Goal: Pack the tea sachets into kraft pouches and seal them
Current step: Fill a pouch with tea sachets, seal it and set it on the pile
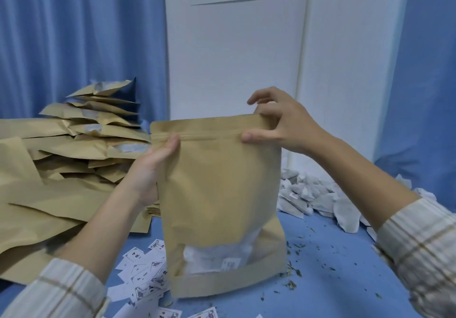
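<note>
Upright on blue table (333, 268), tan kraft paper pouch (219, 189) with clear window: light, crinkly, easily creased. Left hand (150, 169) and right hand (278, 122) pinching zip strip ends; best held there.

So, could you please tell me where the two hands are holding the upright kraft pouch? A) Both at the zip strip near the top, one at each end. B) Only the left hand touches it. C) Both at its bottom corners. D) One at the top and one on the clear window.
A: the left hand pinches the left end of the zip strip on the kraft pouch, and the right hand pinches its right end.
</note>
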Demonstrator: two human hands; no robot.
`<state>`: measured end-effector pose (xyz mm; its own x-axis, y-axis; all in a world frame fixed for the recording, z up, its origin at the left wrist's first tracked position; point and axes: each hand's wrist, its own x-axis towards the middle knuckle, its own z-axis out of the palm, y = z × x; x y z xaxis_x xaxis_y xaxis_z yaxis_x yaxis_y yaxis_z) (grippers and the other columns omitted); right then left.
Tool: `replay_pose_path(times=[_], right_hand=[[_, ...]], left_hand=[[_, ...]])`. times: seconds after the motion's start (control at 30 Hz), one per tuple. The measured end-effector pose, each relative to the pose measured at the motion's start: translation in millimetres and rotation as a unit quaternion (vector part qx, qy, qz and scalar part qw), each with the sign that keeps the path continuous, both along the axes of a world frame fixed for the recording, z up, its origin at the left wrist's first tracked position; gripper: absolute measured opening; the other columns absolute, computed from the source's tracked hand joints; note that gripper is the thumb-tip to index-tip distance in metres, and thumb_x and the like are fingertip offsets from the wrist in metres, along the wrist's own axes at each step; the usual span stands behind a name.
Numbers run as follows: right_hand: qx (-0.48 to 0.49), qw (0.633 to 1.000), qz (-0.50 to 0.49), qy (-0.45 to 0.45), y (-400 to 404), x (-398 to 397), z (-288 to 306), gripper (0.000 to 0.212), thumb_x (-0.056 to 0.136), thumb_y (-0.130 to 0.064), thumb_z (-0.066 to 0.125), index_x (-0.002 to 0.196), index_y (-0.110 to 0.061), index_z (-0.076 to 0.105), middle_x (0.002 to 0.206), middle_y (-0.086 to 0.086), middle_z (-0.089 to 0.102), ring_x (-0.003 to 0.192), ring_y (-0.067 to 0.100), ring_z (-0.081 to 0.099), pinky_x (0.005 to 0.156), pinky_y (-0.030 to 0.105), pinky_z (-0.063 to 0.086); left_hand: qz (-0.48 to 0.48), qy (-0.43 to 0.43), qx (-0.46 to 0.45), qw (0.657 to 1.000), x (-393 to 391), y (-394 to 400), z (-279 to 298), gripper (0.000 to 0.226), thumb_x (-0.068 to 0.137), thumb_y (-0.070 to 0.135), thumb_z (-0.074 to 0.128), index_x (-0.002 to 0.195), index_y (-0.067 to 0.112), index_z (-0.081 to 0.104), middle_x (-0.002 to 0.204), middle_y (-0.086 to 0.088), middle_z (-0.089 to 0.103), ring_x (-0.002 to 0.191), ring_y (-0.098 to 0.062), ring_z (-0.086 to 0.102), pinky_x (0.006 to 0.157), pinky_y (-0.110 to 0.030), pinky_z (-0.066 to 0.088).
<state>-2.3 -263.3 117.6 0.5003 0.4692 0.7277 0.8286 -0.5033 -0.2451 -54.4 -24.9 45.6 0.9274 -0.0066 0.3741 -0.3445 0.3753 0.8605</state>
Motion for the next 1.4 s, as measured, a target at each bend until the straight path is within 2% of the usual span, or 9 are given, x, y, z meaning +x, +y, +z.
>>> replay_pose_path(times=[0.07,0.27,0.5,0.6,0.77,0.97,1.1,1.27,1.4], right_hand=[[0.014,0.998,-0.006,0.057,-3.7,3.3,-3.4,0.043,0.051,-0.068,0.07,0.068,-0.029,0.059,0.106,-0.025,0.054,0.104,-0.006,0.05,0.083,0.012,0.038],[0.031,0.989,-0.017,0.141,-8.6,13.9,-13.3,0.054,0.054,-0.052,0.082,0.043,-0.02,0.04,0.046,-0.011,0.026,0.047,0.005,0.027,0.041,0.014,0.016],[0.046,0.986,-0.028,0.155,-1.8,22.5,-24.3,0.049,0.056,-0.045,0.084,0.047,-0.023,0.041,0.044,-0.015,0.035,0.047,0.001,0.035,0.043,0.013,0.023],[0.064,0.981,-0.02,0.184,-4.8,23.3,-28.7,0.042,0.055,-0.043,0.085,0.077,-0.031,0.052,0.071,-0.014,0.06,0.069,0.005,0.055,0.058,0.017,0.037],[-0.129,0.982,-0.032,0.135,12.1,8.0,-12.3,0.047,0.065,-0.039,0.08,0.108,-0.041,0.06,0.095,-0.019,0.066,0.09,-0.001,0.058,0.078,0.014,0.045],[-0.161,0.978,0.002,0.129,53.4,-6.2,1.6,0.025,0.068,-0.048,0.076,0.055,-0.032,0.062,0.049,-0.02,0.055,0.049,-0.006,0.049,0.044,0.007,0.033],[-0.118,0.988,0.006,0.104,53.6,-3.5,-0.9,0.025,0.065,-0.042,0.08,0.054,-0.026,0.065,0.046,-0.012,0.051,0.047,0.001,0.045,0.043,0.012,0.03],[-0.121,0.986,0.009,0.111,58.4,-6.9,-7.2,0.02,0.068,-0.045,0.077,0.063,-0.029,0.067,0.051,-0.013,0.057,0.053,-0.001,0.05,0.045,0.011,0.034],[-0.099,0.99,-0.002,0.104,66.0,-8.4,-8.8,0.029,0.069,-0.045,0.076,0.056,-0.022,0.065,0.048,-0.007,0.046,0.051,0.005,0.039,0.044,0.015,0.028]], left_hand=[[-0.001,0.012,-0.008,1.0,0.1,2.2,-0.8,0.034,0.075,0.036,0.057,0.097,0.012,0.066,0.082,-0.002,0.074,0.072,-0.015,0.072,0.056,-0.024,0.055],[0.099,0.017,0.073,0.992,1.2,8.1,-0.9,0.025,0.071,0.036,0.067,0.084,0.015,0.074,0.084,-0.003,0.075,0.074,-0.016,0.071,0.056,-0.023,0.055],[0.262,-0.001,0.056,0.963,8.2,2.7,-5.2,0.005,0.077,0.01,0.075,0.079,0.012,0.071,0.075,-0.001,0.074,0.069,-0.015,0.07,0.061,-0.025,0.057],[0.291,-0.024,0.083,0.953,5.6,5.6,-6.9,0.008,0.077,0.009,0.074,0.079,0.016,0.071,0.076,0.002,0.074,0.074,-0.014,0.07,0.071,-0.028,0.057],[0.317,-0.068,0.128,0.937,-0.7,-5.1,-12.0,0.009,0.078,0.009,0.074,0.077,0.017,0.071,0.069,0.008,0.072,0.066,-0.007,0.066,0.066,-0.023,0.053],[0.298,-0.109,0.134,0.939,-8.8,-26.7,-2.9,0.009,0.076,0.014,0.076,0.076,0.022,0.072,0.075,0.004,0.074,0.071,-0.011,0.068,0.067,-0.027,0.054],[0.289,-0.08,0.111,0.948,-9.5,-22.8,-4.7,0.02,0.082,0.026,0.072,0.096,0.013,0.068,0.079,-0.001,0.073,0.073,-0.02,0.067,0.073,-0.037,0.052],[0.382,-0.094,0.131,0.91,-3.2,-23.4,-10.9,0.027,0.087,0.027,0.067,0.065,0.022,0.052,0.045,0.011,0.044,0.048,-0.007,0.034,0.051,-0.02,0.031],[0.447,-0.097,0.178,0.872,-1.3,-31.4,-14.7,0.027,0.089,0.029,0.064,0.067,0.024,0.05,0.042,0.014,0.045,0.047,0.0,0.04,0.052,-0.01,0.034]])
